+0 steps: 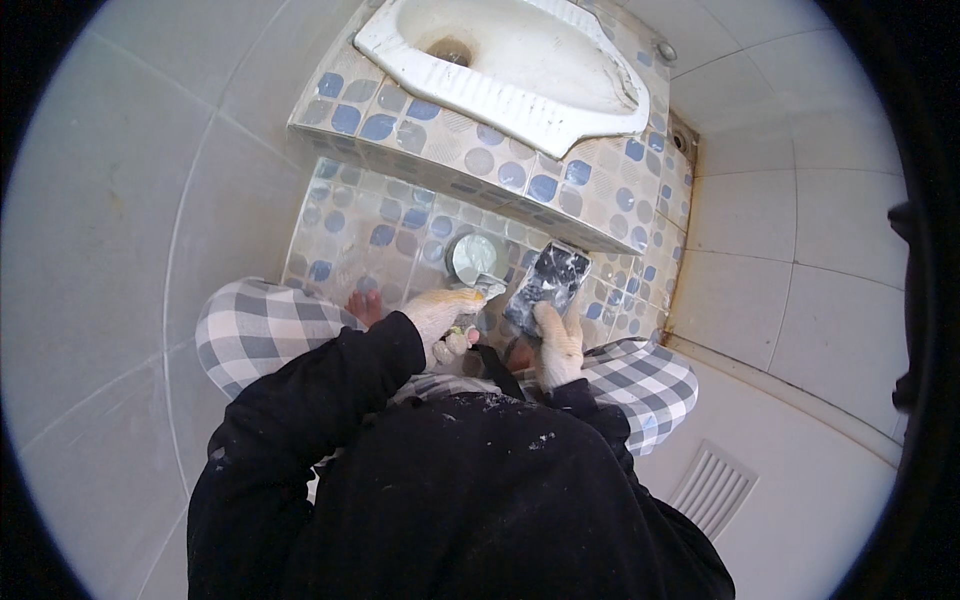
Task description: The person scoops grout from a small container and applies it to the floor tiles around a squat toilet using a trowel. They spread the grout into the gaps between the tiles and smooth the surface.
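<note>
My left hand point(440, 322), in a pale work glove, is closed around what looks like a putty knife point(490, 286); its handle is mostly hidden by the fingers. The blade end, smeared with white paste, reaches over the near rim of a round tub point(462, 262) of pale paste on the tiled floor. My right hand point(560, 345), also gloved, grips the near end of a black rectangular board point(550, 282) streaked with white paste. The board is tilted beside the tub, to its right, and the two hands are apart.
Ahead, a tiled step point(480, 165) rises from the patterned floor and carries a white squat toilet point(560, 90). Grey tiled walls point(110, 230) stand close on both sides. A slatted vent point(712, 490) lies at the lower right. My knees and bare feet flank the tub.
</note>
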Demonstrator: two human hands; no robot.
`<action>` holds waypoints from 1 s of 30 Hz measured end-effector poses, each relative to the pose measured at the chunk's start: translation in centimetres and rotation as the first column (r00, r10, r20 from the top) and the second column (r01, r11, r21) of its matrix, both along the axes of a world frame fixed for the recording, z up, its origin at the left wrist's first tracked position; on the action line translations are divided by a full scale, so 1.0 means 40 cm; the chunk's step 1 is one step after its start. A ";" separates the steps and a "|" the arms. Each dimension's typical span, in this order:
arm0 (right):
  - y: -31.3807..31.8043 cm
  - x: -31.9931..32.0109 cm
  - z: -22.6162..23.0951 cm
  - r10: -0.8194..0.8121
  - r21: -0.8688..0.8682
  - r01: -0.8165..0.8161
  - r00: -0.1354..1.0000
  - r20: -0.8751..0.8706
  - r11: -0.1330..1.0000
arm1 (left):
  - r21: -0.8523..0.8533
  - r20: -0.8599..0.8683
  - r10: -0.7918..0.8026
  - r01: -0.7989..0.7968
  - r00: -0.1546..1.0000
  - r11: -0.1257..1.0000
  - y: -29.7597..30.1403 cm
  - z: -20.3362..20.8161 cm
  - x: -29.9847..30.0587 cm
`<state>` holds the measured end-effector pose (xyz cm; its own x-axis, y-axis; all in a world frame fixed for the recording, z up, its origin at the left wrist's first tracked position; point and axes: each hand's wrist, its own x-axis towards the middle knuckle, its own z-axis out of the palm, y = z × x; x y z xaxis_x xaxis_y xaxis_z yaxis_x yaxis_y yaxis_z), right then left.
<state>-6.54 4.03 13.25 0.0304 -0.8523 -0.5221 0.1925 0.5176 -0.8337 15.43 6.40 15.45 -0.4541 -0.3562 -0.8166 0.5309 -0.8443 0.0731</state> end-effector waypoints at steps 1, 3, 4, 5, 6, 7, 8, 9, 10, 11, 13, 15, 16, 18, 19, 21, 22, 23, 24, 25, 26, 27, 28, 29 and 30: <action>0.001 0.010 -0.014 0.064 -0.205 -0.132 0.950 -0.306 0.970 | -0.013 0.000 -0.008 0.008 1.000 1.000 0.003 -0.007 -0.004; -0.006 0.027 -0.037 0.001 -0.345 -0.473 0.590 -0.807 0.811 | -0.004 -0.021 -0.013 0.013 1.000 1.000 0.007 -0.022 -0.013; -0.005 0.040 -0.048 -0.069 -0.344 -0.558 0.454 -0.888 0.755 | -0.040 -0.036 -0.002 0.000 0.999 0.999 0.009 -0.029 -0.020; -0.002 0.045 -0.051 0.034 -0.284 -0.579 0.476 -0.879 0.764 | -0.041 -0.034 0.002 -0.004 0.999 0.999 0.010 -0.036 -0.026; 0.001 0.056 -0.054 0.080 -0.207 -0.639 0.389 -0.918 0.741 | -0.020 -0.026 0.009 -0.010 1.000 1.000 0.010 -0.044 -0.034; 0.011 0.063 -0.050 0.096 -0.173 -0.698 0.328 -0.940 0.695 | -0.038 -0.041 0.039 -0.040 0.998 0.998 0.011 -0.050 -0.038; 0.018 0.066 -0.042 0.107 -0.145 -0.737 0.284 -0.953 0.660 | -0.034 -0.050 0.076 -0.078 0.996 0.996 0.011 -0.054 -0.042; 0.031 0.069 -0.028 0.116 -0.126 -0.782 0.245 -0.963 0.610 | -0.007 -0.025 0.109 -0.109 0.994 0.994 0.010 -0.059 -0.044; 0.045 0.070 -0.012 0.161 -0.064 -0.814 0.190 -0.968 0.577 | -0.016 -0.048 0.129 -0.129 0.991 0.991 0.012 -0.060 -0.042; 0.054 0.070 0.003 0.218 -0.030 -0.816 0.189 -0.957 0.577 | -0.006 -0.039 0.139 -0.139 0.990 0.990 0.014 -0.061 -0.039; 0.072 0.056 0.043 0.381 0.104 -0.791 0.171 -0.909 0.603 | -0.002 -0.021 0.133 -0.133 0.991 0.991 0.013 -0.060 -0.026; 0.081 0.039 0.071 0.393 0.089 -0.732 0.256 -0.883 0.676 | -0.007 -0.005 0.108 -0.108 0.994 0.994 0.011 -0.056 -0.013; 0.074 0.031 0.073 0.374 0.058 -0.677 0.331 -0.866 0.734 | -0.018 -0.010 0.106 -0.106 0.994 0.994 0.011 -0.054 -0.012; 0.054 0.015 0.067 0.316 -0.019 -0.538 0.523 -0.791 0.842 | -0.018 -0.011 0.090 -0.090 0.996 0.996 0.012 -0.049 -0.008; 0.040 0.007 0.059 0.310 -0.034 -0.416 0.728 -0.612 0.909 | -0.029 -0.019 0.055 -0.055 0.998 0.998 0.013 -0.046 -0.008; 0.021 -0.003 0.038 0.185 0.036 -0.183 0.979 -0.083 0.982 | -0.023 -0.002 -0.017 0.016 1.000 1.000 0.014 -0.042 -0.004; 0.016 -0.005 0.029 0.182 0.048 -0.177 0.976 -0.123 0.983 | -0.035 -0.009 -0.007 0.006 1.000 0.999 0.015 -0.039 -0.001; 0.014 -0.005 0.020 0.175 0.045 -0.170 0.973 -0.149 0.984 | -0.044 -0.016 0.007 -0.008 1.000 0.999 0.017 -0.036 0.000; 0.013 -0.003 0.012 0.176 0.056 -0.169 0.970 -0.169 0.984 | -0.014 -0.004 0.010 -0.010 1.000 1.000 0.019 -0.031 0.000; 0.013 0.004 0.005 0.243 -0.030 -0.284 0.867 -0.435 0.958 | -0.044 -0.018 0.027 -0.028 0.999 0.999 0.021 -0.026 0.000; 0.013 0.012 -0.001 0.264 -0.071 -0.412 0.697 -0.666 0.909 | -0.037 -0.011 0.030 -0.030 0.999 0.999 0.022 -0.019 -0.004; 0.013 0.023 -0.006 0.232 -0.072 -0.537 0.477 -0.847 0.841 | -0.013 0.026 0.034 -0.033 0.999 0.999 0.022 -0.012 -0.008; 0.012 0.038 -0.013 0.188 -0.095 -0.551 0.434 -0.881 0.829 | -0.033 0.008 0.030 -0.029 1.000 0.999 0.024 -0.004 -0.013; 0.011 0.052 -0.018 0.207 -0.055 -0.599 0.360 -0.910 0.798 | -0.038 0.016 0.025 -0.024 1.000 0.999 0.024 0.002 -0.018; 0.009 0.065 -0.022 0.207 -0.031 -0.630 0.300 -0.931 0.776 | -0.037 0.008 0.014 -0.014 1.000 0.999 0.023 0.008 -0.021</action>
